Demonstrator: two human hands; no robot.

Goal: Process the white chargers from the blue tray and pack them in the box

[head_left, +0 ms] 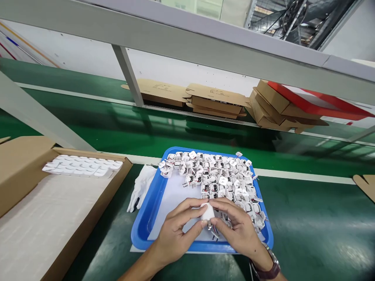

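Observation:
Between the fingertips of both my hands is a small white plug adapter (208,212), its metal prongs pointing down toward me. My left hand (181,222) pinches it from the left side. From the right, my right hand (234,222) grips the same piece with thumb and fingers. Both hands are over the near part of a blue tray (140,230). Many open white adapter housings (216,171) with small wires and loose caps fill the tray's far and right parts. Some of them are hidden beneath my right hand.
At left stands an open cardboard box (117,191) with rows of white adapters (84,164) at its far end. White gloves (142,185) lie between box and tray. Beyond are a grey metal frame (127,74) and flattened cartons (216,99). The table (310,222) is green.

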